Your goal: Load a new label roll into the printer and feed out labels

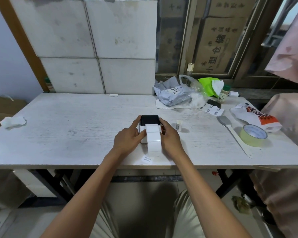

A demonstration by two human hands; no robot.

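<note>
**Label strip feeding out of the printer**

The printer (149,125) sits near the front middle of the table (67,127). It is a small box with rounded corners – glossy black on top, matte white below. A white label strip (153,140) emerges from under the black top and curls forward and down toward the table edge in a loose arch. Faint cross lines divide it into separate rectangular labels on a smooth backing.

The left hand (127,139) presses against the left side of the printer, index finger extended along the black top, remaining fingers curled against the white body beside the strip. The right hand (169,136) cups the right side, fingers bent against the casing. Neither hand visibly pinches the strip; both brace the unit.

Judged step: the roll appears loaded and the top shut, so the feed-out stage is in hand. The next move likely calls for steadying the light plastic body while the thin strip advances or is torn off – it bends easily.

1 printed label (147,159) lies flat on the table below the curl. A small label roll (179,124) stands upright to the right of the printer, well apart from it.
</note>
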